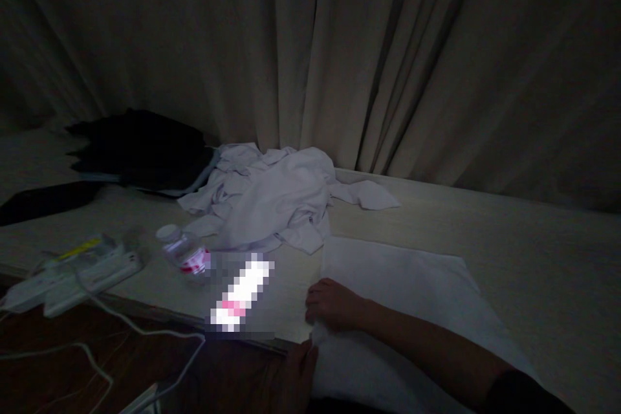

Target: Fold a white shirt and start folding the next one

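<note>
the right hand lies knuckles up on the near left corner of a flat, pale white folded cloth, its fingers curled and pressed together on the fabric edge; the forearm reaches in from the lower right across the cloth. the left hand shows only partly at the bottom edge, touching the cloth's near left border where it hangs over the rim; whether its fingers pinch the fabric i cannot tell in the dim light. the cloth rests spread on a pale beige surface, just in front of a crumpled heap of white garments. left of the heap sits a small clear plastic bottle with a white cap and a pink label, lying tilted, beside a blurred bright patch. farther left lies a white power strip with cables, and behind it a dark black bundle of fabric. heavy beige curtains hang behind everything.
</note>
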Demonstrator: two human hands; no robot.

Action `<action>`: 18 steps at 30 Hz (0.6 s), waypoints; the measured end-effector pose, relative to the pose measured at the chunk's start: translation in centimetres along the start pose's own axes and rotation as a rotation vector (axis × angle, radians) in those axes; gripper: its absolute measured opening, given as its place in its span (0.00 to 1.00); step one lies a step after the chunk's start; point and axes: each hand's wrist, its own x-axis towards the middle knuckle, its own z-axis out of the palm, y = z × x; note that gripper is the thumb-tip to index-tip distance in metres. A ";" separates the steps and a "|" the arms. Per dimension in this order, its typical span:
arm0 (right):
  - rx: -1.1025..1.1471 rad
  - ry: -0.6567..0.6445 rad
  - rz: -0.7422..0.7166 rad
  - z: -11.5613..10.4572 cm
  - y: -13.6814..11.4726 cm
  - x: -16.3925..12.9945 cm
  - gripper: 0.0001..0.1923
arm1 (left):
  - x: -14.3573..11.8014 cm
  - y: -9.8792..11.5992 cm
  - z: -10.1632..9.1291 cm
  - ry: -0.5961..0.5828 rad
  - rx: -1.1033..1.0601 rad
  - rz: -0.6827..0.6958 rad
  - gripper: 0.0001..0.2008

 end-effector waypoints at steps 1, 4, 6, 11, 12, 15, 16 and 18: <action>0.007 0.003 -0.025 0.1 -0.5 -0.1 0.10 | 0.1 -0.2 0.1 0.003 -0.055 0.003 0.22; -0.023 -0.002 -0.079 0.5 -1.7 -0.3 0.09 | 0.0 -0.6 0.2 0.058 -0.179 0.015 0.21; -0.070 0.007 -0.084 0.9 -2.0 -0.2 0.06 | -0.4 -0.5 0.2 0.124 -0.243 0.021 0.21; -0.178 0.016 -0.054 1.6 -2.3 0.6 0.06 | -1.1 -0.3 0.0 0.078 -0.234 0.018 0.16; -0.191 -0.001 -0.045 1.7 -2.3 0.9 0.05 | -1.0 -0.4 0.0 0.065 -0.219 0.010 0.16; -0.210 -0.066 -0.004 1.9 -2.2 1.4 0.05 | -0.6 -0.7 -0.1 0.055 -0.203 -0.019 0.18; -0.211 -0.077 0.008 2.0 -2.0 1.6 0.05 | -0.5 -0.9 -0.1 0.048 -0.199 -0.023 0.18; -0.219 -0.060 0.041 1.8 -1.1 1.8 0.04 | -0.6 -1.1 -0.1 0.037 -0.179 -0.029 0.19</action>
